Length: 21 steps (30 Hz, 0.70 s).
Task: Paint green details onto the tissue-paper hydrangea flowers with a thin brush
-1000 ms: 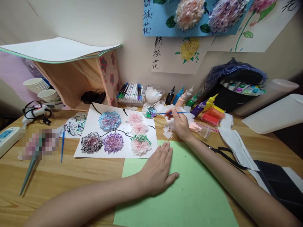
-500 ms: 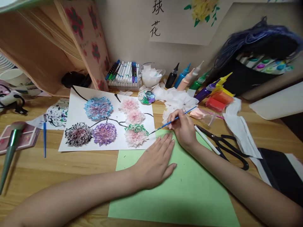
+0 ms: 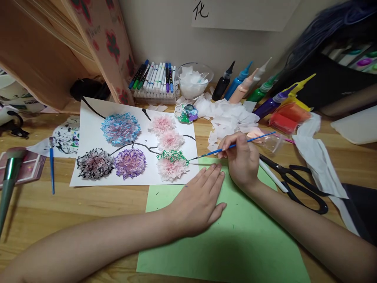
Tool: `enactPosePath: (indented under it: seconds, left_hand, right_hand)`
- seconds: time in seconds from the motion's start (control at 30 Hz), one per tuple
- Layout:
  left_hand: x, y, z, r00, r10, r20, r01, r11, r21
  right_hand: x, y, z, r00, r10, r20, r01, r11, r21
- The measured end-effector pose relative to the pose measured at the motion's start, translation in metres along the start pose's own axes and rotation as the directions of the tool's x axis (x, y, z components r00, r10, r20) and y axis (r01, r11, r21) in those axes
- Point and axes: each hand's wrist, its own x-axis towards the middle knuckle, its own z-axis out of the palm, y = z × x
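Right hand (image 3: 243, 161) is pinching a slim blue paintbrush (image 3: 228, 148), its tip pointing at the right edge of the green-tipped pink flower (image 3: 173, 169), exact contact too fine to tell. Left hand (image 3: 202, 198) is lying flat, fingers extended, gripping nothing, pressing on green paper (image 3: 226, 251) and overlapping the near right corner of the white sheet (image 3: 151, 169) that is carrying the flowers on the wooden counter (image 3: 106, 202). Paint palette (image 3: 186, 113) is sitting just beyond the sheet, paper scraps (image 3: 228, 114) are spreading beside it, and black scissors (image 3: 290, 179) are lying near the right forearm
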Motion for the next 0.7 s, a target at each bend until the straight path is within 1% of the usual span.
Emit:
enactPosePath:
  seconds: [0.17,0.33,0.57,0.7]
  left_hand:
    - [0.0005,0.0003,0.0008,1.000,-0.006,0.002,0.006,1.000,0.001]
    - [0.0004,0.0014,0.0011,1.000,-0.001,-0.016,0.002,1.000,0.026]
    - [-0.0007,0.0034,-0.0014,1.000,-0.005,-0.019,0.006,0.998,0.062]
    - [-0.0008,0.0028,-0.0007,1.000,-0.002,-0.021,0.003,0.998,0.062]
  right_hand:
    - [-0.0040,-0.0021,0.0009,0.996,-0.085,0.030,0.084,0.996,0.017]
    - [-0.0055,-0.0010,0.0010,0.993,-0.112,0.027,0.111,0.993,0.052]
    - [-0.0076,-0.0003,0.0014,0.972,-0.212,0.104,0.208,0.977,0.048]
    - [-0.0083,0.0001,0.0017,0.965,-0.227,0.128,0.226,0.974,0.027]
